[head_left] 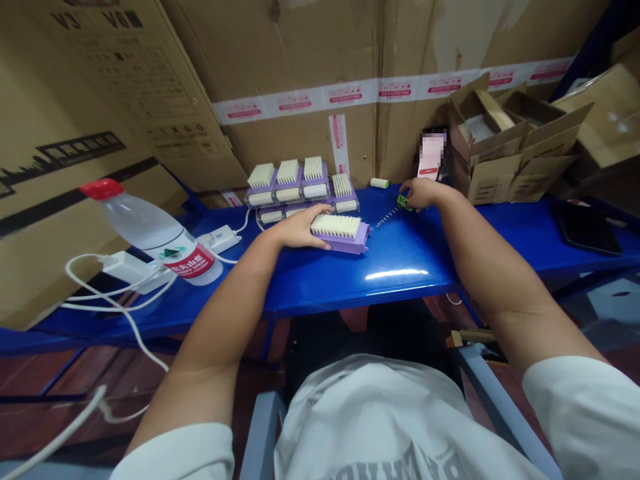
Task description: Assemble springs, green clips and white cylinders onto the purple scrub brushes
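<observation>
My left hand (pixel 303 229) is closed around one end of a purple brush block (pixel 345 245) with cream bristles facing up. It is at the middle of the blue table. My right hand (pixel 420 193) pinches a small green piece (pixel 403 200) at the far side of the table. From that piece a thin spiral strip (pixel 388 217) slants toward the purple brush block; whether the two touch I cannot tell. Behind my left hand stand several similar purple brushes (pixel 300 183) stacked in rows. A short cream roller (pixel 379 183) with a green end lies between them and my right hand.
At the left, a water bottle (pixel 150 227) with a red cap leans over white power adapters (pixel 133 270) and their cables. A lit phone (pixel 432 155) stands behind my right hand, beside open cardboard boxes (pixel 520 153). A dark tablet-like object (pixel 587 227) lies far right. Cardboard (pixel 300 60) walls the back.
</observation>
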Tool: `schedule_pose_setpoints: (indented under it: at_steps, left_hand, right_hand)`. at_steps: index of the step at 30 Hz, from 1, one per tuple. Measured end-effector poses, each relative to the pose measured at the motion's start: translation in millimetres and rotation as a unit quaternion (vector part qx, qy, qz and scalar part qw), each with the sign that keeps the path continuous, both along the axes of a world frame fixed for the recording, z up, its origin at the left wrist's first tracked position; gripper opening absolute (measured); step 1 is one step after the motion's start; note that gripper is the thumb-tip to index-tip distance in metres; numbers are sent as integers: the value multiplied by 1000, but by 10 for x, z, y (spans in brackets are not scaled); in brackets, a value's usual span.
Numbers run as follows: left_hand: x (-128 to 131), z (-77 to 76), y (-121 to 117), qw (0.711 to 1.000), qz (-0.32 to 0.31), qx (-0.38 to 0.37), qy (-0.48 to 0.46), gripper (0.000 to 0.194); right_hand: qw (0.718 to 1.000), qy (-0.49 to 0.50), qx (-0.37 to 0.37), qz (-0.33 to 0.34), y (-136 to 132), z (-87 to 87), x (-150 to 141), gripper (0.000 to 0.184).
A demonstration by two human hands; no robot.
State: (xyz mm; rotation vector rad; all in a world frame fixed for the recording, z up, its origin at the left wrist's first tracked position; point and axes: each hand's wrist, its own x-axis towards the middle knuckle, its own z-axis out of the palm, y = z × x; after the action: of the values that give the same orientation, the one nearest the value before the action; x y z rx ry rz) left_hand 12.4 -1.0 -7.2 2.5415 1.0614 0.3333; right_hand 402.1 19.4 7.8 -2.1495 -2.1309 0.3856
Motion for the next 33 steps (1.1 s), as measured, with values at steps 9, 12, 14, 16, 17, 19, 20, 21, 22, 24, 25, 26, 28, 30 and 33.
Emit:
schedule_pose_setpoints:
  at_steps: [9, 12, 14, 16, 17, 19, 20, 21, 22, 24, 25, 26, 28, 30, 33]
  left_hand:
    - [-7, -44, 40, 1000, 19, 18, 0, 110]
    - [-23, -40, 42, 1000, 15, 17, -5, 108]
    - [-30, -31, 45, 1000, 19, 20, -3, 109]
    - [-41, -23, 56, 999, 31, 21, 3, 113]
    - [-50, -21, 65, 999, 35, 14, 3, 111]
    - [-74, -22, 86, 999, 26, -33, -19, 100]
    - [-87, -22, 95, 996, 13, -71, -45, 91]
    - [-98, -21, 101, 990, -5, -115, -76, 86]
    - [-107, -17, 103, 984, -12, -143, -108, 85]
    - [-112, 5, 87, 980, -18, -140, -139, 71]
    - [-106, 22, 69, 983, -37, -126, -126, 65]
    - [-95, 43, 43, 986, -65, -111, -105, 66]
    - [-56, 86, -20, 986, -129, -97, -47, 74]
    - [-8, 115, -80, 984, -158, -84, -9, 79]
    - [33, 104, -108, 988, -151, -39, -17, 74]
  right_hand:
    - [978, -39, 165, -125, -3, 129, 265, 54]
    - [988, -105, 63, -91, 3, 142, 351, 42]
    - [989, -129, 19, -64, 7, 139, 372, 33]
    - [990, -128, 2, -51, 0, 143, 365, 29]
    - [992, -119, -3, -48, -10, 148, 354, 29]
    - [995, -81, -14, -56, -42, 165, 324, 35]
    - [996, -54, -22, -63, -62, 176, 311, 40]
    - [997, -25, -30, -67, -84, 186, 300, 45]
    - [997, 3, -38, -66, -107, 197, 294, 50]
    - [997, 48, -50, -40, -150, 214, 288, 55]
    - [996, 63, -56, -19, -168, 219, 284, 58]
    - [995, 76, -64, 3, -184, 219, 275, 62]
    - [991, 93, -88, 34, -207, 204, 235, 72]
    - [988, 94, -112, 39, -217, 173, 168, 80]
    - [989, 77, -122, 19, -218, 133, 81, 81]
